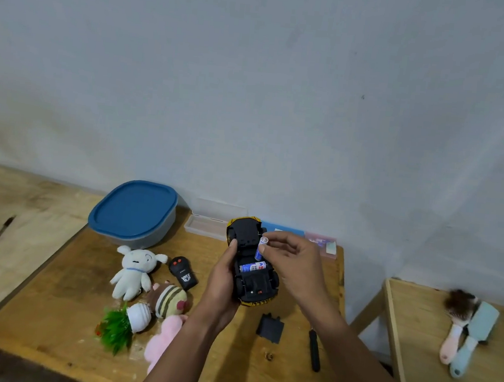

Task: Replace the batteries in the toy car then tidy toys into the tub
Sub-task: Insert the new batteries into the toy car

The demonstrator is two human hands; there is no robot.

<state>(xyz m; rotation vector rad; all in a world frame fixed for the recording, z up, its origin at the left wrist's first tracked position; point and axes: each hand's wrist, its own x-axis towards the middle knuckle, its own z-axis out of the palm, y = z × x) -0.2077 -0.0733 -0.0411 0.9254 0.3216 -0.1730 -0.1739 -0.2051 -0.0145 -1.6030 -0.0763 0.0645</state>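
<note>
Wood, pale and scuffed, makes the table (pixel 51 310). On its far left stands the tub (pixel 133 211), grey-walled, with a blue lid closed on it. Right of the tub, over the table's middle, is the car (pixel 248 234), turned belly up. It has a black underside, yellow body showing at the near and far ends, black wheels at the corners, and an uncovered battery bay. Whether it touches the wood I cannot tell.

The left hand (pixel 221 282) grips the car from its left side, thumb on the underside and fingers wrapped beneath. The right hand (pixel 293 261) hovers over the car's right side, thumb and fingertips pinching a battery (pixel 261 246). It is blue and white with a silver cap and stands nearly upright at the bay's right edge. A second battery (pixel 252 267) lies crosswise in the bay.

Left of the hands lie a white plush (pixel 134 272) and a black remote (pixel 182 273). Nearer than the car lies the black cover (pixel 270 328), and right of it a black screwdriver (pixel 313 348).
</note>
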